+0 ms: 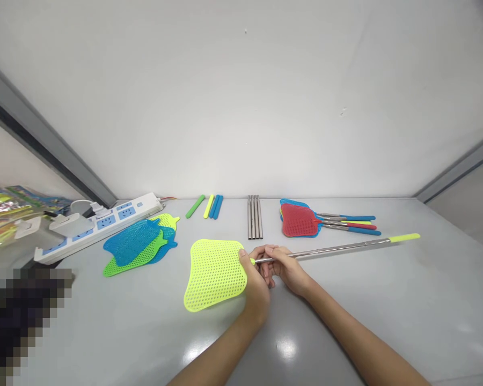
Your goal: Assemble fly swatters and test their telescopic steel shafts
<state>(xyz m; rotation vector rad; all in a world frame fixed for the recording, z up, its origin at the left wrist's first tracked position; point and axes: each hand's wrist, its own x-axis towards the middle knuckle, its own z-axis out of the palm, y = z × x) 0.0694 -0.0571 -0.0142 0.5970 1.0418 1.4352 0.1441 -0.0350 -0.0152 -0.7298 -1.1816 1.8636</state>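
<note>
A yellow fly swatter (217, 274) is held above the grey table, its mesh head to the left and its extended metal rod pointing right to a yellow grip. My left hand (258, 276) is closed round the neck, with the thumb on the edge of the mesh head. Just right of it, my right hand (288, 268) pinches the metal rod (330, 250). Some fingers of both hands overlap and are partly hidden.
Loose swatter heads (139, 244) lie left, beside a power strip (100, 225) with plugs. Coloured grips (213, 206) and several metal rods (255, 217) lie at the back. Swatters with rods attached (301, 221) are stacked at right. Plastic-wrapped items (4, 214) sit far left.
</note>
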